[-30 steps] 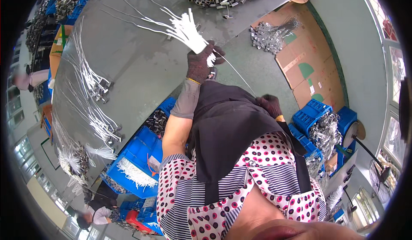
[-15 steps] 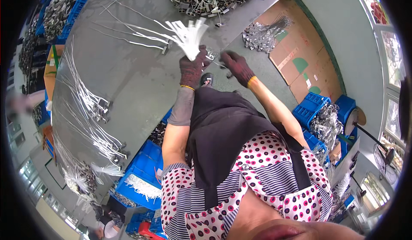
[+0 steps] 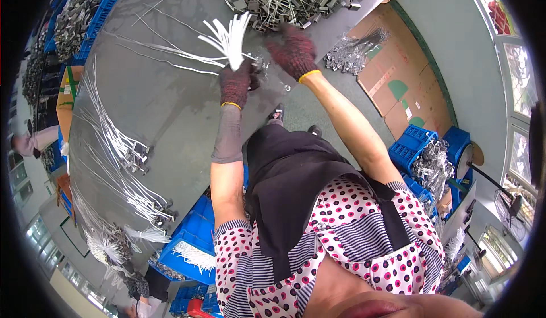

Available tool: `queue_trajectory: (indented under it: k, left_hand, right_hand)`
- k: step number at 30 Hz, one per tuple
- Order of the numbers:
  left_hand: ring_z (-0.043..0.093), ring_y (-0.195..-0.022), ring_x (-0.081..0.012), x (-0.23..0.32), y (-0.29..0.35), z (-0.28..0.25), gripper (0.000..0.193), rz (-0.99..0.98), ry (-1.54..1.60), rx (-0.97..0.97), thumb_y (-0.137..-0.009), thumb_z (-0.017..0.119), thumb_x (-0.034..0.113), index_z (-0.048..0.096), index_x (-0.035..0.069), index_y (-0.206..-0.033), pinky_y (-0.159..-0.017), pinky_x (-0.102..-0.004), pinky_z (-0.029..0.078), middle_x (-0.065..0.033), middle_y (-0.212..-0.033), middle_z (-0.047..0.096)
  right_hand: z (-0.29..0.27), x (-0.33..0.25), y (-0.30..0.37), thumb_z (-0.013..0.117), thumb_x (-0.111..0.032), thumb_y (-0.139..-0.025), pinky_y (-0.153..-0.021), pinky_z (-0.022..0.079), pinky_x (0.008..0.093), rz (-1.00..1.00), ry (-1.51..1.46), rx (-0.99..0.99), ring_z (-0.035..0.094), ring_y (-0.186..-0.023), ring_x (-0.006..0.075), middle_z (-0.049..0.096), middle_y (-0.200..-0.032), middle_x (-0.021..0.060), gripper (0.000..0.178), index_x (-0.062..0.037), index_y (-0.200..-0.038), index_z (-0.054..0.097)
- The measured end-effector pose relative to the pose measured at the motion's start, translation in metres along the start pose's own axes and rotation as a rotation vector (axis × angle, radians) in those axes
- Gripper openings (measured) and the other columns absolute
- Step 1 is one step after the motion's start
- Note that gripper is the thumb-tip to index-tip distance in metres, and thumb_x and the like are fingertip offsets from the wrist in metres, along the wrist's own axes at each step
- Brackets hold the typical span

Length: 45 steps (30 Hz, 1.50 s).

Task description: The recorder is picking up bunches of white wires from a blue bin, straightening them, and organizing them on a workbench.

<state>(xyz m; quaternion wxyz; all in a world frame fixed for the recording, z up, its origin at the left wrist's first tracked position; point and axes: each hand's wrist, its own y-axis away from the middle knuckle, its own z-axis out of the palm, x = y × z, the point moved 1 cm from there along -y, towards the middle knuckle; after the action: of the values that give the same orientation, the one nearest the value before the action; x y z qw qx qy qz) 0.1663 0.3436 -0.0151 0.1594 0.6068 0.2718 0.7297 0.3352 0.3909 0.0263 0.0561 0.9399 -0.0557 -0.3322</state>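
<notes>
My left hand (image 3: 236,84), in a dark red-black knit glove, is closed around a bundle of flat white strips (image 3: 232,40) that fan out away from me above the grey table (image 3: 187,105). Right of it, my right hand (image 3: 293,52), gloved alike, reaches to the near edge of a big heap of pale wires with small dark metal blocks (image 3: 284,0). Its fingers are smeared by motion, so I cannot tell whether they hold anything. Just left of the strips, several long white wires (image 3: 176,53) lie on the table. Between my hands sits a small clump of clear bits (image 3: 260,65).
Bunches of white-sleeved wires (image 3: 122,142) lie along the table's left side. A blue crate (image 3: 196,227) with white pieces stands by my left elbow. Blue crates (image 3: 412,142) and cardboard (image 3: 398,76) with a metallic bunch (image 3: 355,51) are at right. Another person (image 3: 145,304) is at lower left.
My right hand has moved away from me, from beside the left hand to the heap's edge. My left hand, still around the white strips, has shifted a little to the left.
</notes>
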Motion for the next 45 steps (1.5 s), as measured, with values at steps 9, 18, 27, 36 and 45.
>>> queue_trajectory:
  k: [9,18,27,36,45]
  left_hand:
    - [0.066,-0.065,-0.0203,-0.009,-0.006,-0.019,0.026,0.141,0.135,0.108,-0.085,0.069,0.010,0.063,-0.006,-0.106,-0.057,-0.0353,0.060,-0.0117,-0.081,0.066]
    - [0.069,-0.088,-0.0203,-0.070,0.001,0.079,0.025,0.601,-0.166,-0.285,-0.085,0.073,0.007,0.065,-0.004,-0.106,-0.074,-0.0346,0.062,-0.0116,-0.091,0.067]
    - [0.068,-0.084,-0.0350,-0.089,0.007,0.158,0.030,-0.150,0.647,-0.456,-0.094,0.065,0.013,0.057,-0.002,-0.118,-0.077,-0.0542,0.061,-0.0204,-0.102,0.065]
    - [0.066,-0.092,-0.0347,-0.025,0.025,0.121,0.034,0.226,0.637,-0.246,-0.098,0.061,0.022,0.053,0.001,-0.123,-0.087,-0.0579,0.056,-0.0185,-0.105,0.063]
    - [0.069,-0.070,-0.0367,-0.018,0.032,0.101,0.029,0.287,0.661,-0.036,-0.096,0.062,0.016,0.056,-0.001,-0.120,-0.067,-0.0562,0.062,-0.0239,-0.094,0.066]
  right_hand:
    - [0.011,0.102,-0.024,0.069,-0.026,-0.081,-0.081,0.055,0.0382,0.127,-0.254,0.042,0.071,-0.091,0.0279,0.072,-0.099,0.0188,0.036,0.0006,-0.107,0.070]
    - [-0.055,0.137,0.128,0.062,-0.016,-0.095,-0.066,0.052,0.0268,0.164,-0.848,-0.078,0.063,-0.075,0.0129,0.068,-0.089,0.0084,0.027,0.0037,-0.113,0.067]
    - [-0.071,0.291,0.352,0.063,-0.018,-0.091,-0.064,0.050,0.0295,0.430,-0.524,-0.303,0.057,-0.069,0.0110,0.067,-0.076,0.0048,0.022,0.0013,-0.098,0.070]
    - [-0.055,0.363,0.422,0.062,-0.018,-0.089,-0.060,0.043,0.0356,0.707,-0.664,-0.089,0.052,-0.063,0.0163,0.058,-0.065,0.0105,0.023,0.0018,-0.077,0.061]
    - [-0.088,0.333,0.379,0.064,-0.019,-0.088,-0.060,0.044,0.0354,0.616,-0.380,-0.142,0.054,-0.063,0.0164,0.060,-0.066,0.0108,0.023,0.0021,-0.078,0.063]
